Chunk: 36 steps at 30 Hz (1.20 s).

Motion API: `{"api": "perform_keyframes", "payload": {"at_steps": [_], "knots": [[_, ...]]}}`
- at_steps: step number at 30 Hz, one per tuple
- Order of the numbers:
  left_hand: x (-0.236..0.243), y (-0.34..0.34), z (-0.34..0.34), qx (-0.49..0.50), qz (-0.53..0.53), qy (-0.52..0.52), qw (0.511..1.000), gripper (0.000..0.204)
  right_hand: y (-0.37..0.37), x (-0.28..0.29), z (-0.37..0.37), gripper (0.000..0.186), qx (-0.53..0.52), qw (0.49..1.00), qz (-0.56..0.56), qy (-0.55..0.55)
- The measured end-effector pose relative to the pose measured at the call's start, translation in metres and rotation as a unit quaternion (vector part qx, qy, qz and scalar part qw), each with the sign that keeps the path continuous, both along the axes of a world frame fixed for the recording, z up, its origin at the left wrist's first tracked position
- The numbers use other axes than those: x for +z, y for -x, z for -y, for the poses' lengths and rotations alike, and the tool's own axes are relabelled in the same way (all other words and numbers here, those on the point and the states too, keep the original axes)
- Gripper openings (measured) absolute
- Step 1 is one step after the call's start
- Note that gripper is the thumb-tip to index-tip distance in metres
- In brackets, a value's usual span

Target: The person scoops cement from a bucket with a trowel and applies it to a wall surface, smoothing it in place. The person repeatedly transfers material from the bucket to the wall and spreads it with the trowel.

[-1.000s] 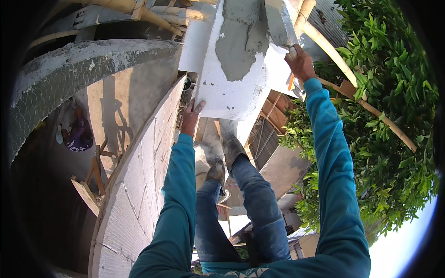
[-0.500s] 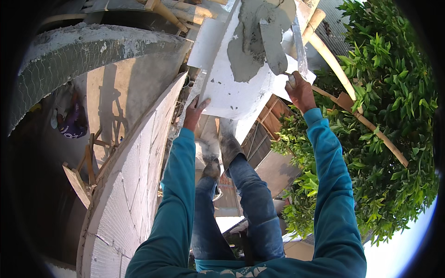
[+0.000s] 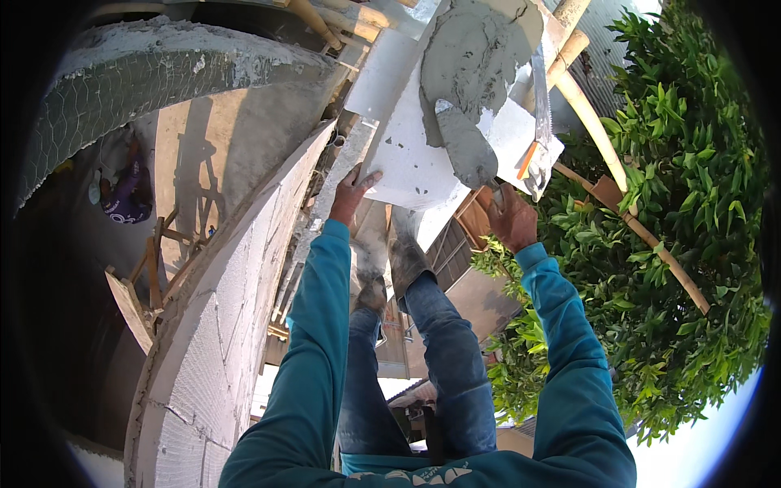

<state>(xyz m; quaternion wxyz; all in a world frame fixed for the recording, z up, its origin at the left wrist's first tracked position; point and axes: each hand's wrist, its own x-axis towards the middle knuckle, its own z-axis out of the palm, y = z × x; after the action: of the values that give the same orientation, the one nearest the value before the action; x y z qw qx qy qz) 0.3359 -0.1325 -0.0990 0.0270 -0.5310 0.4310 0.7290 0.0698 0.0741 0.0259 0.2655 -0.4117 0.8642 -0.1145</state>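
A white board lies in front of me, and a thick heap of wet grey mortar covers its far part. My left hand grips the board's near left corner, thumb on top. At the near right, my right hand is closed round the handle of a trowel. The mortar-coated trowel blade points away from me and overlaps the near edge of the heap. Beside it on the right lies a hand saw with an orange and white handle; neither hand touches it.
A curved white block wall runs along my left. Beyond it, a mesh-covered arch rises above a lower area where a person in purple is partly visible. Bamboo poles and a leafy tree stand at right. My boots are on a high narrow footing.
My right hand has drawn the trowel toward me and slightly left, uncovering the saw's handle. The left hand keeps its hold on the board; the whole view has shifted slightly.
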Motion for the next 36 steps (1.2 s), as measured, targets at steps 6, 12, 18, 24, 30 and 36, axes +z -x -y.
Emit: {"api": "perform_keyframes", "payload": {"at_steps": [6,12,18,24,30,36], "knots": [[-0.003,0.004,-0.003,0.009,-0.007,-0.006,1.000,0.064,0.013,-0.034,0.031,0.018,0.055,0.989,-0.124,-0.060],[0.006,0.006,0.002,-0.017,0.002,0.007,1.000,0.068,0.102,-0.042,0.091,0.013,0.040,0.969,-0.236,-0.054],[0.009,0.008,0.004,-0.022,-0.002,0.011,1.000,0.066,0.157,-0.043,0.148,0.019,-0.011,0.961,-0.256,-0.105],[0.016,0.009,0.005,-0.062,0.004,0.025,0.998,0.066,0.169,-0.017,0.180,0.034,-0.072,0.965,-0.154,-0.201],[0.017,0.012,0.007,-0.052,0.015,0.034,0.998,0.060,0.188,-0.023,0.143,0.042,-0.122,0.971,-0.063,-0.198],[0.016,0.011,0.006,-0.057,-0.009,0.052,0.997,0.060,0.185,-0.028,0.110,0.045,-0.170,0.972,-0.003,-0.161]]}}
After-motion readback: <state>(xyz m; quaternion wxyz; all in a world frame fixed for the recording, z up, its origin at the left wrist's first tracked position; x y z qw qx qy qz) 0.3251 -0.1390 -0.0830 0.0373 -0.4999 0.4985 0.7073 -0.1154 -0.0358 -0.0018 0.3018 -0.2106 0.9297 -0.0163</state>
